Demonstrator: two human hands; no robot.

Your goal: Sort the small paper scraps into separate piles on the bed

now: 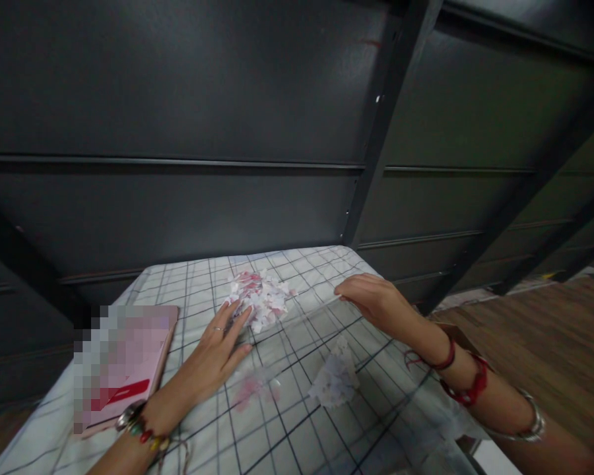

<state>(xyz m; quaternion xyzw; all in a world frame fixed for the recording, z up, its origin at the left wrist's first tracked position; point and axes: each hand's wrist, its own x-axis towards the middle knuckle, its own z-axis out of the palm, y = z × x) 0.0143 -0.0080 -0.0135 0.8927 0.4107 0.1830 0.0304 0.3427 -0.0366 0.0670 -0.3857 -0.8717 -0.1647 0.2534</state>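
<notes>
Well, right hand point(376, 298) pinches barely visible plastic point(297, 349); unclenched left hand point(222, 343) partly hides scraps point(267, 300).

Forearms point(181, 382) angled inward, the left hand point(222, 340) extends palm down with fingers point(238, 324) parted while the right hand point(371, 295) arches, its fingertips point(341, 289) pinched together.

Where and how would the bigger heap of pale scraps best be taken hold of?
Probably low on the near-left edge of the heap, scooped with a cupped left hand from the left: it looks like a loose mound with no firm rim to pinch, and that hand lies there.
</notes>
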